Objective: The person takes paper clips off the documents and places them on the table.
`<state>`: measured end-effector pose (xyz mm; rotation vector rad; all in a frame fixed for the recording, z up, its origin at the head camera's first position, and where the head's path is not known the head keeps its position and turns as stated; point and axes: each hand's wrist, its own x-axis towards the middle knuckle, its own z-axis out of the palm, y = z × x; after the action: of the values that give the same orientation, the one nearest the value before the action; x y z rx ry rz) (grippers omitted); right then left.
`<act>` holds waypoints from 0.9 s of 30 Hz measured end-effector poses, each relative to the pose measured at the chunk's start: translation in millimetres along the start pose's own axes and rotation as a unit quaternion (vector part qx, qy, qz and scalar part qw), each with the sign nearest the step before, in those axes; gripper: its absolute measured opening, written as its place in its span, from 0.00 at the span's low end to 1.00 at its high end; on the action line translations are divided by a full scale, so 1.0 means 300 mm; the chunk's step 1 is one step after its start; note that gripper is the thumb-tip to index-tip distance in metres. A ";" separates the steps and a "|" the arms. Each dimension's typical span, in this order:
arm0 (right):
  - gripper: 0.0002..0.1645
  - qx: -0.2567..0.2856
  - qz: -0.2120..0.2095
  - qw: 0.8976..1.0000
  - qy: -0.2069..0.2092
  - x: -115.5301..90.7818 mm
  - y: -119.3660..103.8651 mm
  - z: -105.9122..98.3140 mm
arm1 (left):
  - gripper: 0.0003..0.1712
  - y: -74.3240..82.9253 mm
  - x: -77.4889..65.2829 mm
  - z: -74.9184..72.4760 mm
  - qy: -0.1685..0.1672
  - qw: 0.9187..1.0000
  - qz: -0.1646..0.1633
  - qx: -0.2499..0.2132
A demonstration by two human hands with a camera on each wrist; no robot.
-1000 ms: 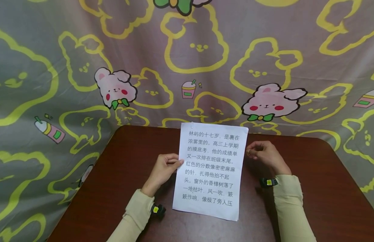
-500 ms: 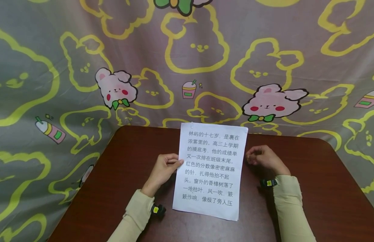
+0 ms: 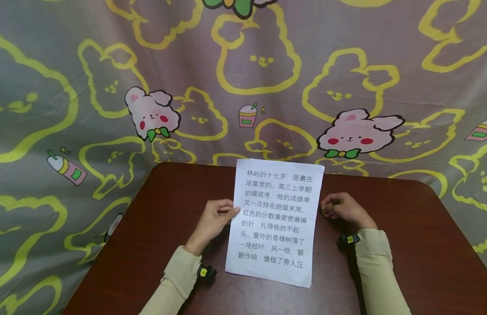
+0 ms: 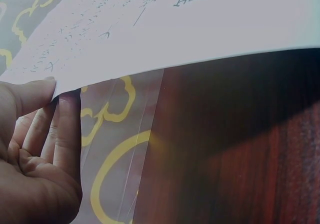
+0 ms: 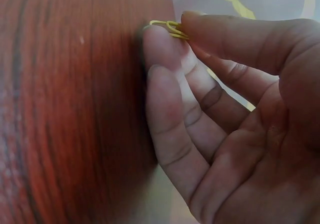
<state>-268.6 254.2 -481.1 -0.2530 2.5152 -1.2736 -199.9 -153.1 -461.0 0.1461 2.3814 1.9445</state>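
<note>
Printed paper sheets (image 3: 275,227), covered in large Chinese characters, are held tilted up over the table. My left hand (image 3: 211,222) pinches their left edge, thumb (image 4: 35,95) on the printed face and fingers behind. A small pale clip (image 3: 250,163) shows faintly at the top left corner of the sheets. Just off the right edge, my right hand (image 3: 347,210) pinches a yellow paper clip (image 5: 172,29) between thumb and fingertips. In the right wrist view the clip's wire loops stick out past the thumb tip, and its other end is hidden by the fingers.
A dark reddish-brown wooden table (image 3: 156,227) with rounded far corners lies under both hands. Behind it hangs a grey curtain (image 3: 196,57) with yellow outlines and cartoon rabbits. Black wrist cameras (image 3: 206,273) sit on both forearms.
My right hand has come slightly lower along the sheets' right edge, still pinching the paper clip. The left hand and the sheets have stayed nearly in place.
</note>
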 end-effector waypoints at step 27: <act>0.11 -0.015 0.028 0.999 0.037 0.019 0.030 0.017 | 0.08 0.005 -0.002 -0.001 -0.002 1.000 -0.001 0.001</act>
<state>-272.3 254.0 -492.4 -0.1443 2.5854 -1.2471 -199.1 -153.2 -459.4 0.1480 2.3808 1.9394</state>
